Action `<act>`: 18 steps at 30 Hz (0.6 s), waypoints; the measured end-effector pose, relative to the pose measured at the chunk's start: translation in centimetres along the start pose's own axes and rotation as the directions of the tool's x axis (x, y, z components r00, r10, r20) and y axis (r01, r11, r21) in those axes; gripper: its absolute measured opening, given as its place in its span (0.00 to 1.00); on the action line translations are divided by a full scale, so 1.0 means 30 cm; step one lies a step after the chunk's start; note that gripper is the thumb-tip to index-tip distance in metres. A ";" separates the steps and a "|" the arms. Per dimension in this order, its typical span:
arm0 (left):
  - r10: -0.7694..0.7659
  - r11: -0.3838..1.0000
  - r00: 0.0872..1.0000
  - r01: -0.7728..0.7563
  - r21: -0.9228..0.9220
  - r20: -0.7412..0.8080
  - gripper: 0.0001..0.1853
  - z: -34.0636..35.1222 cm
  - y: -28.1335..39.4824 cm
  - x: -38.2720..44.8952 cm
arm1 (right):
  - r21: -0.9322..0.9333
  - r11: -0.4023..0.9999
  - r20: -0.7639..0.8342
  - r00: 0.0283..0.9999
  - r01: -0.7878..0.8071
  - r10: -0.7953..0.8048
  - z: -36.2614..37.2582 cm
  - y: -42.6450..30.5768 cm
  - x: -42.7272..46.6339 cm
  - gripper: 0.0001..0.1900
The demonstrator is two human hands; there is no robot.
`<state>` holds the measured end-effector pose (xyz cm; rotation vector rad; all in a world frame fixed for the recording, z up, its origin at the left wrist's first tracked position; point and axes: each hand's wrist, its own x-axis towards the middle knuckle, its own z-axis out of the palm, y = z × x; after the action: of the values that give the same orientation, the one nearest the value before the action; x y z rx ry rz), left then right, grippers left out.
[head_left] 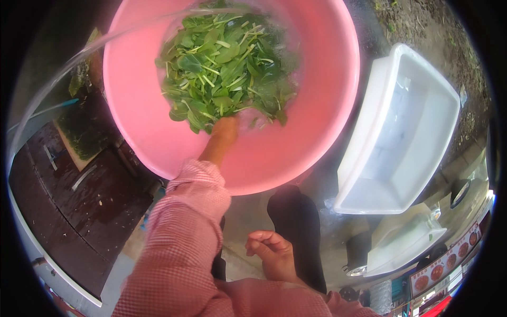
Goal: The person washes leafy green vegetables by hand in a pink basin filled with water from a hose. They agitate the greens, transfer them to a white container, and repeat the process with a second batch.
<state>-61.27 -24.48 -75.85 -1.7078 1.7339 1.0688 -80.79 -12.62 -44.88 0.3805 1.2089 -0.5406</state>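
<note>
A large pink plastic basin (324, 99) stands before me with a heap of leafy greens (222, 71) in water. My left hand (225, 128) reaches into it at the near edge of the heap. Its fingers are hidden down among the leaves and water, so I cannot see whether they grip anything. My right hand (271, 251) hangs outside the basin, in front of my dark-trousered leg (295, 218). Its fingers are loosely curled, the thumb stands apart from them, and nothing shows in it.
A clear hose or water stream (71, 61) arcs over the basin from the left. To the right sits a white plastic tub (412, 130); another pale container (404, 245) lies nearer. At left is a wet dark brown tabletop (91, 202) with a board (85, 130) at its far end.
</note>
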 end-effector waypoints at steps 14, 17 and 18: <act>-0.077 0.994 0.902 0.103 0.039 -0.425 0.08 -0.310 0.233 0.125 | 0.037 0.999 -0.012 1.000 -0.025 0.025 -0.019 -0.036 0.001 0.06; -0.034 0.990 0.924 0.082 0.112 -0.382 0.07 -0.298 0.220 0.126 | 0.036 0.999 -0.013 0.999 -0.036 0.037 -0.016 -0.044 -0.002 0.06; -0.011 0.987 0.930 0.068 0.143 -0.369 0.07 -0.294 0.212 0.126 | 0.036 0.999 -0.012 0.999 -0.036 0.037 -0.015 -0.045 -0.003 0.06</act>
<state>-66.27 -34.29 -72.47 -1.9248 1.9365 0.6032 -81.95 -13.44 -44.94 0.4362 1.2040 -0.5294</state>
